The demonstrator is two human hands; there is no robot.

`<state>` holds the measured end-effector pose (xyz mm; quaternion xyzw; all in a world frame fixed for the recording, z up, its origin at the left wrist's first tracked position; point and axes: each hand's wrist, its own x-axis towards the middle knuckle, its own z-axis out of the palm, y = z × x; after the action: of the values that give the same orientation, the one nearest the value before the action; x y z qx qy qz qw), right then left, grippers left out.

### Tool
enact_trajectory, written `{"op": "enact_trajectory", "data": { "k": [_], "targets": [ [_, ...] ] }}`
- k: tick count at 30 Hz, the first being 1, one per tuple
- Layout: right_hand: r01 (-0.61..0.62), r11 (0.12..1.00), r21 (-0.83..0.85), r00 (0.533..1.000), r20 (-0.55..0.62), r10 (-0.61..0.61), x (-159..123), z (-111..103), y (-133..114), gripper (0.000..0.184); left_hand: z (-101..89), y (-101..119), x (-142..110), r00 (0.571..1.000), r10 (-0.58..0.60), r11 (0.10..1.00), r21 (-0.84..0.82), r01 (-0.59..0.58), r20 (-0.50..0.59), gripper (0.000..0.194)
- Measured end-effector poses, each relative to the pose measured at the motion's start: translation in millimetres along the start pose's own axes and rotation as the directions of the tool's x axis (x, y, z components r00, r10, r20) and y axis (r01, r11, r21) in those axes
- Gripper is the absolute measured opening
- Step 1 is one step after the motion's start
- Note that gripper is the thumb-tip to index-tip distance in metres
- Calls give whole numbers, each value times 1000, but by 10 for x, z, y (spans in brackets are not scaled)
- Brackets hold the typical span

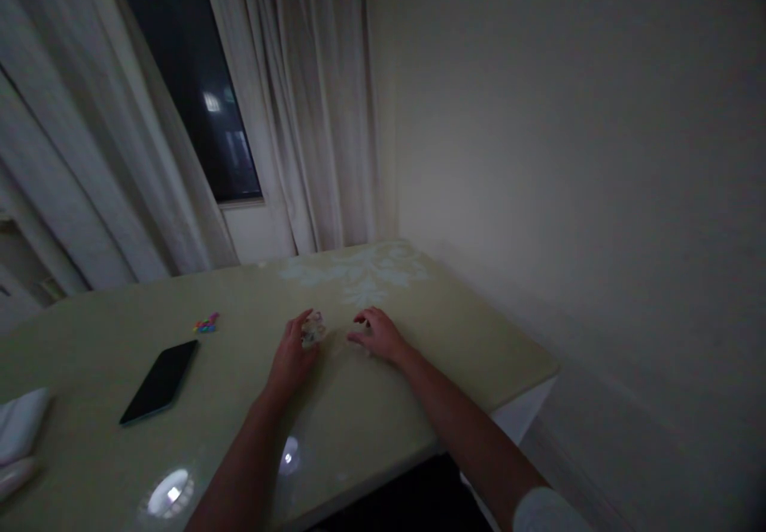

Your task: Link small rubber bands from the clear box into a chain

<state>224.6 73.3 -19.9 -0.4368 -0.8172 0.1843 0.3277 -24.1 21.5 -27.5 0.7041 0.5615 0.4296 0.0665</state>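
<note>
The left hand (pixel 294 353) grips a small transparent object (pixel 314 327). The right hand (pixel 381 336) curves nearby above the tabletop (pixel 371 404); whether it holds anything, I cannot tell

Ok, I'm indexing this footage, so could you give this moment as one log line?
left hand: curved around small clear object | right hand: half-open, nearby | table: dark-screened device, colourful pieces

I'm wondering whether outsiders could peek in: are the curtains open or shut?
The curtains are partly open: a strip of dark window shows between them, with bright spots in the glass.
</note>
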Motion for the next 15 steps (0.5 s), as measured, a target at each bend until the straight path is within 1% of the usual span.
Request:
{"op": "enact_trajectory", "data": {
  "k": [2,4,7,10,12,13,15],
  "targets": [
    [55,998,-15,997,63,-54,-25,-2,-41,56,-8,9,-3,1000,11,1000,23,-11,-4,69],
    [76,996,-37,992,99,-72,-34,9,-70,62,-15,20,-5,1000,22,999,46,-22,-2,71],
    [15,996,-88,998,70,-9,-17,28,-55,50,-19,39,-4,999,45,996,76,-47,19,70],
    [-96,986,-140,995,-15,94,0,30,8,34,-15,56,-3,997,64,992,102,-69,44,66],
    [-148,976,-162,988,-64,140,0,21,39,24,-12,62,-2,995,75,990,118,-82,60,62],
    [-161,972,-170,986,-81,149,-3,18,41,22,-9,64,0,994,80,988,126,-88,68,60],
    [-152,973,-175,986,-89,138,-11,22,15,23,-4,65,6,992,90,985,139,-101,86,54]
  ]
}}
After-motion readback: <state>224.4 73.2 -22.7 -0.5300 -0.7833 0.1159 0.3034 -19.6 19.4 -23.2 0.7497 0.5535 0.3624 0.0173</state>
